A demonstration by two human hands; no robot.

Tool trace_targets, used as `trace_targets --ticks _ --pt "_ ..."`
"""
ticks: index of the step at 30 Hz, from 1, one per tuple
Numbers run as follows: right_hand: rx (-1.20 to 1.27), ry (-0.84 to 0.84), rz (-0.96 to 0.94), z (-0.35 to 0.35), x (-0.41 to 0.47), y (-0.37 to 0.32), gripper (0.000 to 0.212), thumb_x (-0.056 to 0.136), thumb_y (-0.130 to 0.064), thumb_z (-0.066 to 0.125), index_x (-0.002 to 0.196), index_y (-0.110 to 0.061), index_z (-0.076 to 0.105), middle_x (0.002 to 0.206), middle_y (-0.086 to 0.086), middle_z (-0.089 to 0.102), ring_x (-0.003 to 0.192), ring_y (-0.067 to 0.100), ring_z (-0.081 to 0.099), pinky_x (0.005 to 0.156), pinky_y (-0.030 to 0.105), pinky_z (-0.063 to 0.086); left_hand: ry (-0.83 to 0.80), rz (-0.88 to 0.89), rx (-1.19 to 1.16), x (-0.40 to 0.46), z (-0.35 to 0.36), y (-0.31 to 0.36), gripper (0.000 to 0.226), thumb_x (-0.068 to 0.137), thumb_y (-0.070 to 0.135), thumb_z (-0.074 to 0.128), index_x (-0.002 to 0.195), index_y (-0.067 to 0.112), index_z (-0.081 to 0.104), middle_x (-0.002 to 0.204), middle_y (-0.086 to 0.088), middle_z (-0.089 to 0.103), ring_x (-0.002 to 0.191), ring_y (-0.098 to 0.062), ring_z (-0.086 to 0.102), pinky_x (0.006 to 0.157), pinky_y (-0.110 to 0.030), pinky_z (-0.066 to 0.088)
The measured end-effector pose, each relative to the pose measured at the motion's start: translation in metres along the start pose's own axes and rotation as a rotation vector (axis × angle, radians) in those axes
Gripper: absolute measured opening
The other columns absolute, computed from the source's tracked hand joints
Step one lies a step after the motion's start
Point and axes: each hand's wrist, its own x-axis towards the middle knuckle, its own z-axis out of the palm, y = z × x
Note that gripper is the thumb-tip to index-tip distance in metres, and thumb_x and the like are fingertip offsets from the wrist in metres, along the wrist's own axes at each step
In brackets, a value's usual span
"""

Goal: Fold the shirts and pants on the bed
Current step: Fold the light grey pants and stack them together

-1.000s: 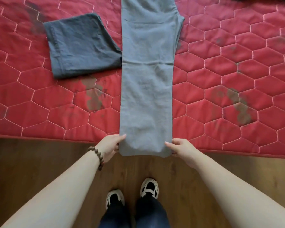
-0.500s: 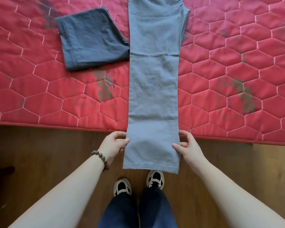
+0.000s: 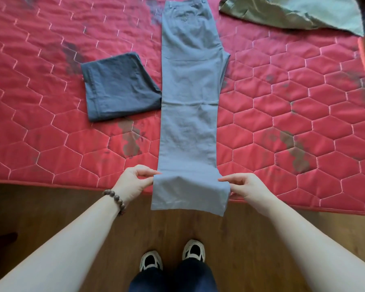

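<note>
Grey pants (image 3: 190,98) lie lengthwise down the middle of the red quilted bed (image 3: 293,114), folded leg on leg, waistband at the far end. Their hem end hangs past the near edge of the bed. My left hand (image 3: 133,182) pinches the left edge of the legs a little above the hem. My right hand (image 3: 243,185) pinches the right edge at the same height. The cloth between my hands is lifted slightly off the bed. A folded dark blue-grey garment (image 3: 118,87) lies left of the pants, touching their edge.
An unfolded olive-green garment (image 3: 293,11) lies at the far right corner of the bed. The mattress has dark stains. Wooden floor (image 3: 51,207) runs along the near edge, where my shoes (image 3: 173,256) stand.
My hands moved from the hem corners to the side edges slightly higher and now pinch the cloth. The view has tilted up, showing the waistband and the olive garment.
</note>
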Motion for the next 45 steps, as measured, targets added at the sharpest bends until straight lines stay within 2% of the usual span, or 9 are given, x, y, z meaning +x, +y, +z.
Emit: trace_targets --ticks 5,10,16,22,25,28,32,38,45 --pt "-0.057 0.074 -0.176 -0.024 0.024 -0.057 0.017 0.089 -0.004 0.062 0.095 -0.013 0.075 0.106 -0.007 0.068 0.096 -0.002 0.063 0.08 0.008 0.046 -0.002 0.087 -0.054 0.031 -0.006 0.052 0.012 0.088 0.005 0.065 0.086 0.013 0.073 0.089 0.002 0.075 0.084 -0.003 0.067 0.074 -0.013 0.049" --pt "0.169 0.106 -0.212 -0.04 0.085 -0.12 0.016 0.095 -0.001 0.051 0.091 -0.004 0.066 0.074 -0.006 0.07 0.066 0.004 0.061 0.058 0.017 0.048 0.027 0.009 -0.309 0.102 -0.016 0.111 0.014 0.089 0.01 0.063 0.08 0.013 0.073 0.083 -0.012 0.069 0.077 -0.022 0.058 0.074 -0.037 0.048" --pt "0.244 0.281 -0.163 -0.062 0.18 -0.185 0.013 0.089 0.0 0.06 0.1 0.0 0.068 0.09 0.014 0.069 0.076 0.02 0.059 0.066 0.033 0.049 0.044 -0.013 -0.296 0.212 -0.034 0.17 0.011 0.088 0.015 0.066 0.078 0.013 0.071 0.069 -0.004 0.067 0.06 -0.011 0.058 0.055 -0.023 0.05" --pt "0.259 0.345 -0.115 -0.094 0.279 -0.237 0.012 0.087 -0.003 0.063 0.095 0.006 0.066 0.082 0.016 0.06 0.076 0.026 0.047 0.064 0.034 0.038 0.045 -0.031 -0.316 0.314 -0.051 0.212 0.017 0.091 0.02 0.062 0.077 0.012 0.065 0.044 0.01 0.041 0.039 -0.004 0.032 0.039 -0.013 0.029" --pt "0.256 0.356 -0.087 -0.108 0.334 -0.255 0.03 0.091 -0.02 0.063 0.085 0.009 0.059 0.074 0.011 0.049 0.067 0.02 0.041 0.056 0.027 0.034 0.093 -0.041 -0.354 0.365 -0.053 0.217 0.023 0.093 0.026 0.059 0.077 0.01 0.063 0.055 0.003 0.048 0.045 -0.008 0.038 0.047 -0.018 0.034" --pt "0.256 0.235 0.119 -0.105 0.372 -0.248 0.023 0.096 -0.031 0.055 0.084 -0.013 0.055 0.068 0.004 0.049 0.053 0.012 0.049 0.051 0.023 0.045 0.079 -0.241 -0.339 0.396 -0.044 0.199 0.027 0.099 0.025 0.048 0.081 0.007 0.059 0.073 -0.008 0.055 0.06 -0.017 0.048 0.055 -0.025 0.04" --pt "0.18 0.148 0.257 -0.095 0.397 -0.214 0.018 0.096 -0.02 0.057 0.105 -0.004 0.058 0.093 0.013 0.064 0.075 0.022 0.062 0.067 0.032 0.053 0.029 -0.379 -0.334 0.411 -0.036 0.172 0.025 0.099 0.02 0.045 0.111 0.006 0.063 0.104 -0.015 0.068 0.088 -0.028 0.062 0.074 -0.032 0.051" --pt "-0.063 0.334 0.036 -0.094 0.411 -0.203 0.012 0.085 -0.011 0.068 0.095 -0.016 0.069 0.087 0.004 0.073 0.083 0.024 0.069 0.076 0.042 0.056 0.164 -0.236 -0.016 0.435 -0.033 0.169 0.029 0.083 0.006 0.07 0.111 0.003 0.065 0.101 -0.018 0.071 0.101 -0.031 0.066 0.094 -0.047 0.051" --pt "0.077 0.39 -0.31 -0.14 0.446 -0.291 0.02 0.087 -0.007 0.066 0.091 -0.026 0.068 0.089 0.004 0.073 0.082 0.02 0.069 0.07 0.031 0.054 0.23 0.041 -0.354 0.484 -0.055 0.242 0.023 0.085 0.0 0.065 0.107 0.009 0.066 0.099 -0.014 0.071 0.084 -0.023 0.066 0.078 -0.041 0.054"
